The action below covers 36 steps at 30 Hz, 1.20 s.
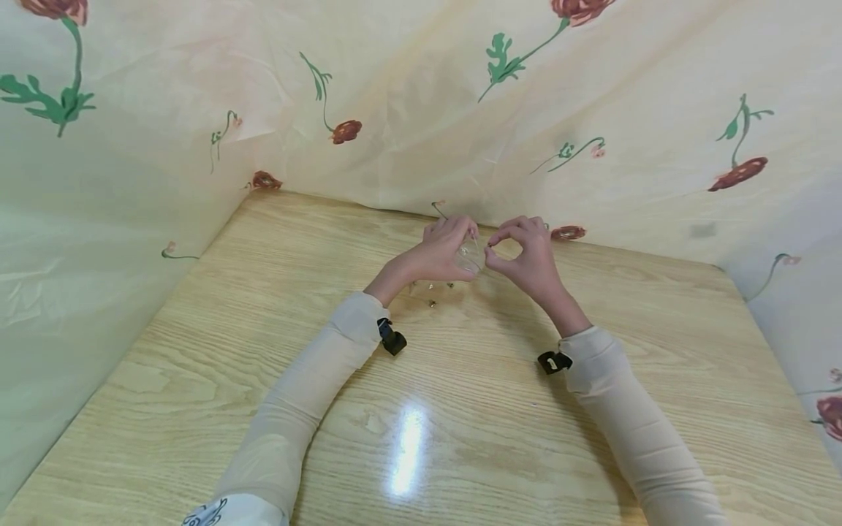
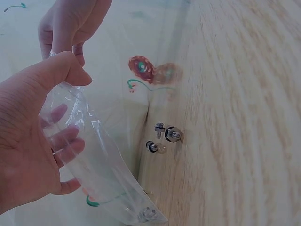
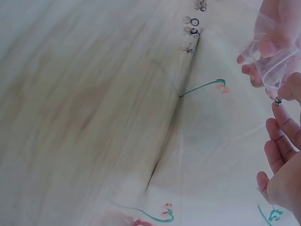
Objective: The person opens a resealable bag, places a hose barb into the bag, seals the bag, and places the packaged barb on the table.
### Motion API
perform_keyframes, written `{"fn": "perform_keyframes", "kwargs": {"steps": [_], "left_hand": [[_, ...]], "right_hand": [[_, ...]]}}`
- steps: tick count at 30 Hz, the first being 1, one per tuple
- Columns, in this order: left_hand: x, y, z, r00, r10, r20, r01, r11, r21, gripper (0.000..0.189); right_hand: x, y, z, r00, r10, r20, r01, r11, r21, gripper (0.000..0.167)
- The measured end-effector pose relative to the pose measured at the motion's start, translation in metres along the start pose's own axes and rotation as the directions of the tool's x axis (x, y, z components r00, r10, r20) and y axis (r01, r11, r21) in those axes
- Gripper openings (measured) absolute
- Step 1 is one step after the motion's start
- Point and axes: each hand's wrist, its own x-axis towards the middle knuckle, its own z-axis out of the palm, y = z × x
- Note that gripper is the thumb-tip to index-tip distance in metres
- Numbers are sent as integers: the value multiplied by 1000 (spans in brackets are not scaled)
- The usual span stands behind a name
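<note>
My left hand (image 1: 444,248) grips a clear plastic bag (image 2: 101,146) near its mouth, thumb on one side and fingers on the other. At the bag's lower corner lies a small metal fitting (image 2: 147,214), seen through the plastic. Beside the bag's mouth, my right hand (image 1: 526,252) pinches another small metal fitting (image 3: 278,100) with a dark ring between thumb and forefinger. Several loose metal fittings (image 2: 173,134) with black rings stand or lie on the table below the left hand.
The wood-grain table (image 1: 460,387) spreads under both arms, with a bright light reflection near its front. Behind and beside it hangs a pale sheet (image 1: 408,95) printed with red flowers. Black straps (image 1: 392,338) with small mounts sit at both wrists.
</note>
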Motion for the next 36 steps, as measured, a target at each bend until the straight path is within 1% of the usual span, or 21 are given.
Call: {"fn": "perform_keyframes", "kwargs": {"steps": [8, 22, 30, 36], "left_hand": [[-1, 2, 0, 1000, 2, 5, -2, 1000, 0, 60], [0, 3, 1, 1000, -19, 20, 19, 1000, 17, 59], [0, 4, 0, 999, -27, 28, 26, 999, 32, 59], [0, 5, 0, 999, -31, 30, 30, 999, 25, 59]], "right_hand": [[1, -6, 0, 1000, -8, -3, 8, 1000, 1, 8], [2, -13, 3, 997, -73, -23, 73, 997, 6, 7], [2, -16, 2, 997, -71, -18, 72, 997, 12, 8], [2, -19, 2, 996, -88, -29, 89, 996, 21, 7]]}}
